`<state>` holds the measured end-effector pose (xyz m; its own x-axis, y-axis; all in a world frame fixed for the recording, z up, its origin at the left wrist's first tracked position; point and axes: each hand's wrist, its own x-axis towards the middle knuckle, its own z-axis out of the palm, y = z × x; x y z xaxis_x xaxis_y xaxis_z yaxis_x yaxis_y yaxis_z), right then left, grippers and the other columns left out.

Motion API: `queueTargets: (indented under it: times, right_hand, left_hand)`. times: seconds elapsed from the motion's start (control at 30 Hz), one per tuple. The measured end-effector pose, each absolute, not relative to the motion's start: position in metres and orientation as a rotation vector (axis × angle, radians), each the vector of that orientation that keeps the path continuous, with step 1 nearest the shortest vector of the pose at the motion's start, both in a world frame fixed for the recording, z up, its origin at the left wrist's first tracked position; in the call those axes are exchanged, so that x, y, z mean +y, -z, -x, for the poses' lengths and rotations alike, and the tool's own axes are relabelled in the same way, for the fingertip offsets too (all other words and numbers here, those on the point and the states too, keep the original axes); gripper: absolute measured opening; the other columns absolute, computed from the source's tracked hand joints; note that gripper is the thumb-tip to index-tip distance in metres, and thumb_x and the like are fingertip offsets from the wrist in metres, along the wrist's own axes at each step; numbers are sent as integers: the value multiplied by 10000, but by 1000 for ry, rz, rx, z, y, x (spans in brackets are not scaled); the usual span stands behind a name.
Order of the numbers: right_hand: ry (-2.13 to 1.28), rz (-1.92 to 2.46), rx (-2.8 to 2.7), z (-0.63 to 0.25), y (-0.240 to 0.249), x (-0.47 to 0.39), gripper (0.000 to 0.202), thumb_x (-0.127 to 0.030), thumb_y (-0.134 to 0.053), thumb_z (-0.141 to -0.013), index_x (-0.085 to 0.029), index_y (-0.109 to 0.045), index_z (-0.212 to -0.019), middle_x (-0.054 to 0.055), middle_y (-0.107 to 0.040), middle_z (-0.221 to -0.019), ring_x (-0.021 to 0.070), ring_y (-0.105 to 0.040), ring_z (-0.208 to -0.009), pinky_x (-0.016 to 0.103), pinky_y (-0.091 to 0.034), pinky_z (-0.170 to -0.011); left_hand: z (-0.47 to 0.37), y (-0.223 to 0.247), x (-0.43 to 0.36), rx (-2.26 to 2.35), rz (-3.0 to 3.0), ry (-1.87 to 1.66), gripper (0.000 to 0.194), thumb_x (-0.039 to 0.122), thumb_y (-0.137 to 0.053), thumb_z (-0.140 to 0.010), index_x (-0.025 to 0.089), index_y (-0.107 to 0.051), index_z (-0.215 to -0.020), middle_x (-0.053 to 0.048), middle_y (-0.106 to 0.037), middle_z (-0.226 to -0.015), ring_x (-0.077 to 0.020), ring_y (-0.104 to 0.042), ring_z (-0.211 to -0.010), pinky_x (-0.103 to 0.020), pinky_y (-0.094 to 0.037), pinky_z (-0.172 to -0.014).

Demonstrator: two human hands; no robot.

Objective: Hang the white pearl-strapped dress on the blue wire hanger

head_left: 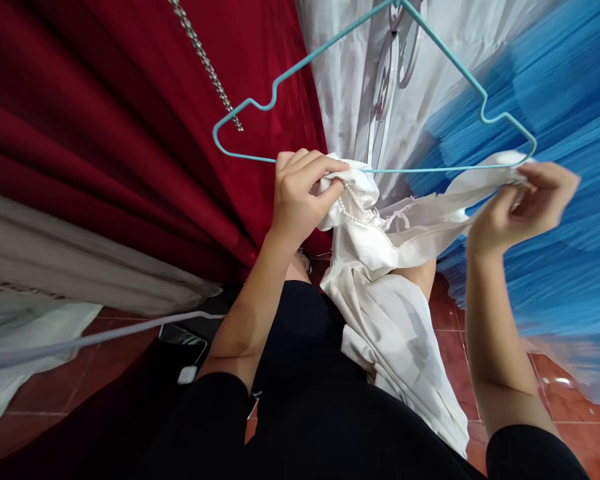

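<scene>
A white garment [395, 313] with a line of small pearl-like beads hangs down in front of my lap. My left hand [303, 187] is closed on its bunched upper part, right by the bottom bar of a light blue wire hanger [415, 171]. Further right, my right hand [525, 207] pinches another edge of the cloth, which is stretched between both hands. That edge lies at the hanger's right corner; whether it is looped over the wire I cannot tell. The hanger's hook is out of view at the top.
Red cloth [155, 133] hangs on the left with a silvery beaded strand [205, 60] on it. White cloth [340, 80] hangs behind the hanger, and blue tulle [545, 253] fills the right. A pale rod [105, 337] crosses at lower left above red floor tiles [45, 393].
</scene>
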<state>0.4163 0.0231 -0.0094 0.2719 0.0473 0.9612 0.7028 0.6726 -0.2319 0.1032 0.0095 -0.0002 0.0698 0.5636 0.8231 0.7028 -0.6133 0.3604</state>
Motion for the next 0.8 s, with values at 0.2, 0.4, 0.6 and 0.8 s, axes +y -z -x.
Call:
queueTargets:
  times: [0.2,0.4,0.6,0.8]
  right_hand:
    - [483,744,-1599,-367,30,-7,255,-283,-611,-913,-267,-697,-1152,75,-645,-1081,252,-650,-1067,473,-569,-945]
    - [214,884,-1947,-335,0,4,415,-448,-590,-971,-321,-585,-1366,68,-670,-1286,299,-594,-1285,580,-343,-1213]
    - [247,898,-1843,-338,18,21,270,-312,-520,-978,-317,-702,-1177,22,-705,-1102,230,-648,-1036,537,-437,-1052]
    - [186,913,-1883,-341,13,21,266,-392,-560,-974,-318,-707,-1183,30,-693,-1112,254,-649,-1063,563,-432,-1068]
  left_hand:
    - [-110,6,13,-1274,2206,1666,139,145,-647,-857,244,-724,-916,17,-677,-814,-186,-599,-778,-421,-461,-957]
    - [-108,4,9,-1244,2229,1603,119,241,-634,-888,249,-700,-987,-5,-704,-897,-224,-646,-871,-462,-456,-1010]
    - [-105,16,-6,-1097,2082,1668,129,324,-571,-866,253,-576,-974,-61,-701,-1036,-263,-655,-1016,-480,-509,-947]
    - [-70,53,-23,-1344,1637,1953,75,265,-560,-801,228,-503,-833,-9,-497,-756,-174,-532,-700,-358,-459,-643]
